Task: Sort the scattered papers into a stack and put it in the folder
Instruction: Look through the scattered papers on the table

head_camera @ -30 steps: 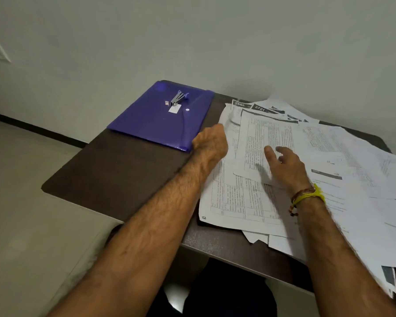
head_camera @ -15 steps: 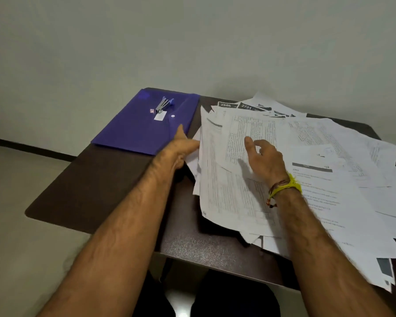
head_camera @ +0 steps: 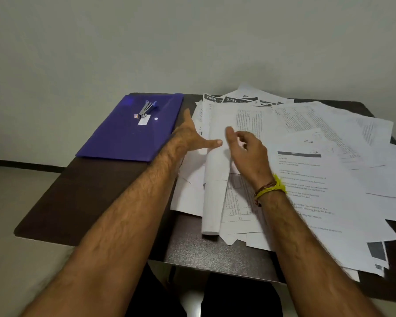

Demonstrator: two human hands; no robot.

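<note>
Head view — the only camera, worn on the person's head, wide-angle, aimed forward and down. It sits close over the near edge of the dark table [head_camera: 105, 202], both forearms running in from the bottom corners of the frame. Centre and right: loose papers [head_camera: 329, 179] at arm's reach. Upper left of centre: the purple folder [head_camera: 128, 138]. Upper half of the frame — a plain wall [head_camera: 192, 42]; lower left, floor [head_camera: 14, 259].
</note>
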